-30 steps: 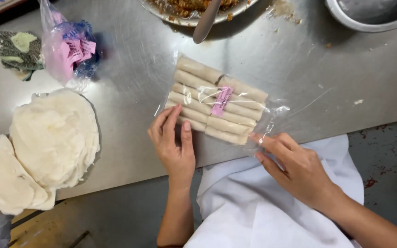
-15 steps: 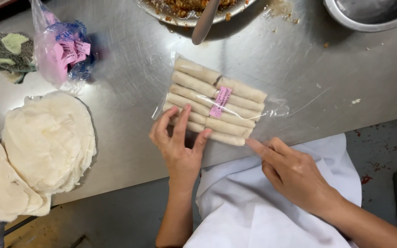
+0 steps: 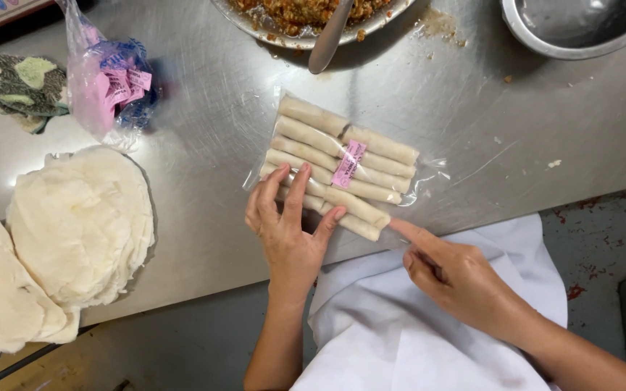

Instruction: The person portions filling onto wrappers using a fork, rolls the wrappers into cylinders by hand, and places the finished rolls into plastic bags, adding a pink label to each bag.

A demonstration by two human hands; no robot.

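Wrapper stack (image 3: 74,239) at far left, pink bag (image 3: 110,87) behind it. Left hand (image 3: 291,232) open, fingers spread, pressing the near left of the roll packet (image 3: 342,166) at table (image 3: 204,239) centre. Right hand (image 3: 458,275) loosely curled, forefinger pointing at the packet's near right corner.

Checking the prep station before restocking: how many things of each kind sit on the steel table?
Bag of spring rolls: 1
Wrapper stacks: 2
Bag of pink labels: 1
Plate of filling: 1
Spoon: 1
Steel bowl: 1
Patterned cloth: 1
Total: 8
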